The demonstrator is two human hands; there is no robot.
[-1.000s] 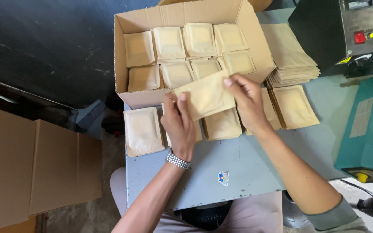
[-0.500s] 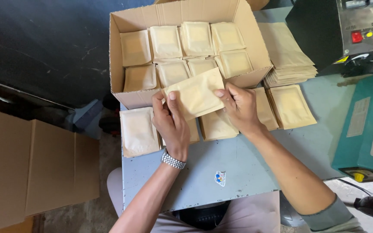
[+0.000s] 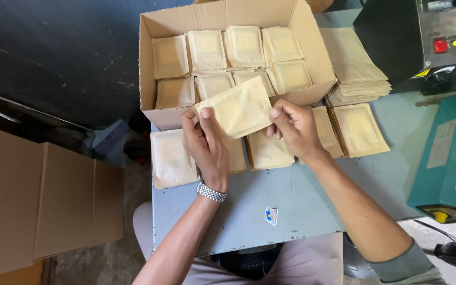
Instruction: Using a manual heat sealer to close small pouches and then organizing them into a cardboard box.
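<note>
Both hands hold one flat tan sealed packet (image 3: pixel 238 108) over the front edge of an open cardboard box (image 3: pixel 312 42). My left hand (image 3: pixel 205 148), with a metal watch at the wrist, pinches the packet's left end. My right hand (image 3: pixel 296 126) pinches its right end. Inside the box, several similar packets (image 3: pixel 244 45) stand in rows. More filled packets (image 3: pixel 359 129) lie flat on the light blue table (image 3: pixel 270 195) below the box, partly hidden by my hands.
A stack of flat empty pouches (image 3: pixel 352 66) lies right of the box. A teal sealing machine (image 3: pixel 449 158) sits at the right edge, a dark machine with red switches (image 3: pixel 434 37) behind it. Folded cardboard boxes (image 3: pixel 38 200) stand on the floor at left.
My hands and the held packet have shifted slightly left and toward the box's front edge; the packet stays gripped at both ends.
</note>
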